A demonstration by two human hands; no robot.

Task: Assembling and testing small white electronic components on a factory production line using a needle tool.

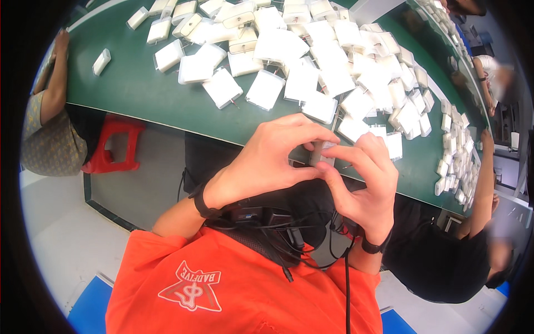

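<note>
Over the near edge of the green table, my left hand [267, 158] and my right hand [364, 181] meet around one small whitish-grey block [320, 156]. Fingers and thumbs of both hands press on its sides, so most of it is covered and its exact kind does not show. Just beyond my fingertips lies a large heap of white rectangular packs [301, 80], several with short thin leads sticking out. The nearest of these, a white pack [320, 107], sits close to my left fingers.
A single white pack [102, 62] lies apart at the left of the green table [133, 94]. More white packs [457, 150] are piled at the right. Black cables [300, 239] hang in front of my chest. A red stool [119, 143] stands left. Other people sit on both sides.
</note>
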